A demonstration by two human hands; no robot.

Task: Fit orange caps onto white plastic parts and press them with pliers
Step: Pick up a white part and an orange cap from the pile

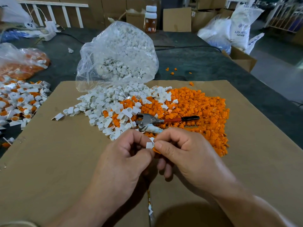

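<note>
My left hand (124,161) and my right hand (185,154) meet over the near part of the cardboard sheet (54,161). My left fingers pinch a small white plastic part (149,144). My right thumb and fingers pinch an orange cap (155,150) against its lower edge. Just beyond my hands lie the pliers (152,122), with a red and black handle, on the piles. Loose white parts (106,104) are heaped at centre, and loose orange caps (200,108) to their right.
A clear bag of white parts (121,51) stands behind the piles. Assembled white-and-orange pieces (19,102) lie at the left with a bag of orange pieces (21,63) behind. A bottle (150,18), cardboard boxes and white sacks (229,30) sit at the back.
</note>
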